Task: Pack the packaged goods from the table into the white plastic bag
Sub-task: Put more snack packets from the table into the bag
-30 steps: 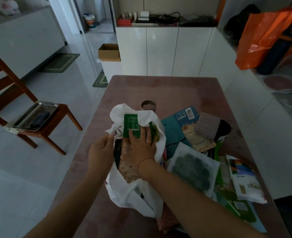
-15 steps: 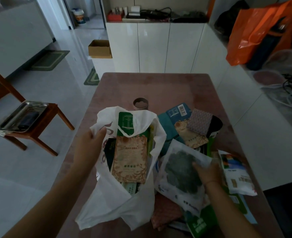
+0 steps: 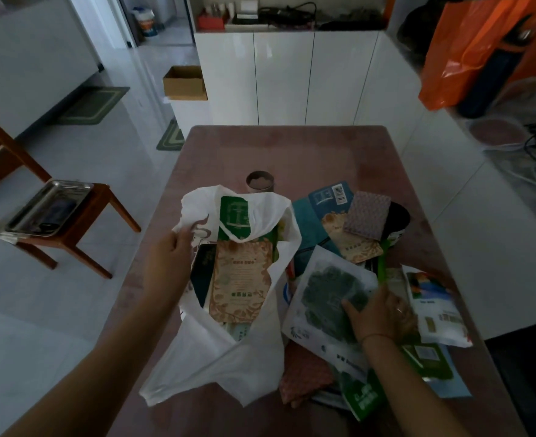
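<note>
The white plastic bag (image 3: 216,354) lies open on the pink table (image 3: 291,152). My left hand (image 3: 168,263) grips its left rim and holds the mouth open. Inside the bag show a brown patterned packet (image 3: 241,282), a green packet (image 3: 234,216) and a dark packet (image 3: 204,266). To the right, my right hand (image 3: 380,313) is closed on a white pouch with a dark green window (image 3: 326,294), tilted on top of a pile of packets. Around it lie a blue packet (image 3: 329,197), a purple patterned packet (image 3: 367,214) and a white packet (image 3: 433,307).
A small round tin (image 3: 259,182) stands just beyond the bag. A wooden chair with a metal tray (image 3: 49,206) is on the left floor. White cabinets (image 3: 285,77) stand behind the table. An orange bag (image 3: 474,48) sits on the right counter.
My right hand left the bag's inside, moved right and took hold of the white pouch with the green window. My left hand stays on the bag's rim.
</note>
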